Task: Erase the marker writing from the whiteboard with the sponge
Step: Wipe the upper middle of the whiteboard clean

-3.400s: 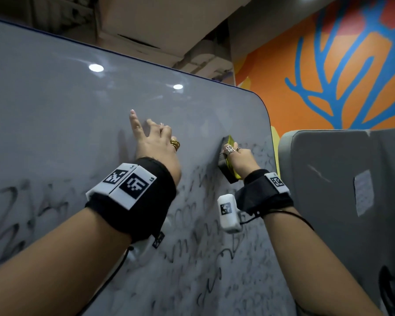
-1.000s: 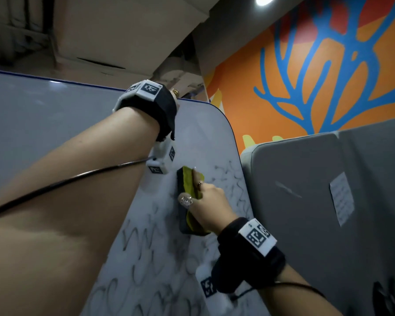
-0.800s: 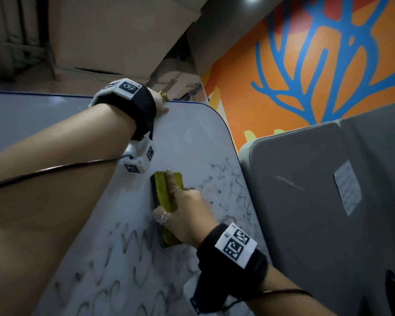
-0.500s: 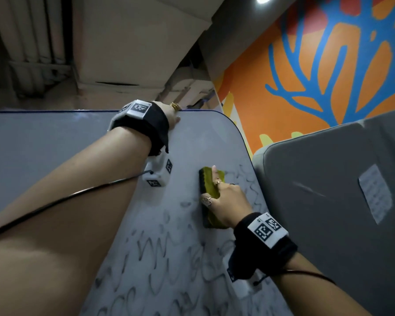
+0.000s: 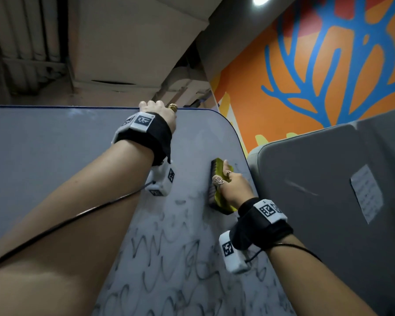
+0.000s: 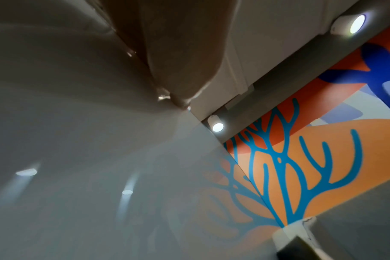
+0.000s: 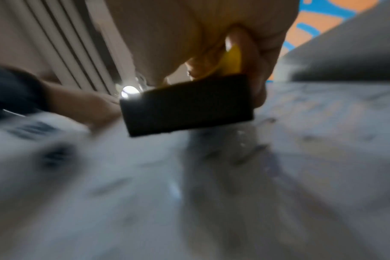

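Since half a second ago the right hand (image 5: pixel 234 187) has slid the sponge (image 5: pixel 219 187) rightward toward the whiteboard's (image 5: pixel 55 156) right edge, fingers curled around it, dark face on the board. Left hand (image 5: pixel 156 110) grips the top edge. Marker scribbles (image 5: pixel 180 258) remain below.

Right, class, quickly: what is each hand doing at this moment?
Left hand: grips the whiteboard top edge.
Right hand: holds the sponge against the whiteboard.
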A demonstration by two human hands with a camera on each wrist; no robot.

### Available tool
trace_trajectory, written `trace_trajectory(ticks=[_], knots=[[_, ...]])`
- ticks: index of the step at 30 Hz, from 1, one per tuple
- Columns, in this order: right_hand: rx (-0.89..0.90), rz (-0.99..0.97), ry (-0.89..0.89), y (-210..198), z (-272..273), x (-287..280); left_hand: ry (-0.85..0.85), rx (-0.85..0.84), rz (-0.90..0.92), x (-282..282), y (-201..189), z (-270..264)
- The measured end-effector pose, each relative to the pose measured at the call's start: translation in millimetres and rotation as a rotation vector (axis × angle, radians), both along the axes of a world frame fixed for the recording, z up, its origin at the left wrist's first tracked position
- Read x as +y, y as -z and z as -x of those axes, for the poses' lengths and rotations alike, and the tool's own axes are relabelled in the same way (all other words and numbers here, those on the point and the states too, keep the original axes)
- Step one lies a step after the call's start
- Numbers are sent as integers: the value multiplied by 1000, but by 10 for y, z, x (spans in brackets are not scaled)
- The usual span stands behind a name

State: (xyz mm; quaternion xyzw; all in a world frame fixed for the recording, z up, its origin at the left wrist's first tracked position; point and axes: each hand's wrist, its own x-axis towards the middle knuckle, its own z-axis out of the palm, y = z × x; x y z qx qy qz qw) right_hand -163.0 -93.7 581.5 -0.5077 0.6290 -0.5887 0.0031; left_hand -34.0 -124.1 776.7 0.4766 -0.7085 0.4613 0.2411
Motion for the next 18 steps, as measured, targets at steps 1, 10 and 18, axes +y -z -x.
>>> trace_trajectory(ticks=[1, 10, 18], knots=[[27, 1, -26, 18, -72, 27, -5, 5, 33, -15, 49, 8], [-17, -71, 39, 30, 262, -112, 31, 49, 90, -137, 148, -12], [-71, 27, -115, 169, 176, -192, 15, 40, 105, -127, 195, 13]])
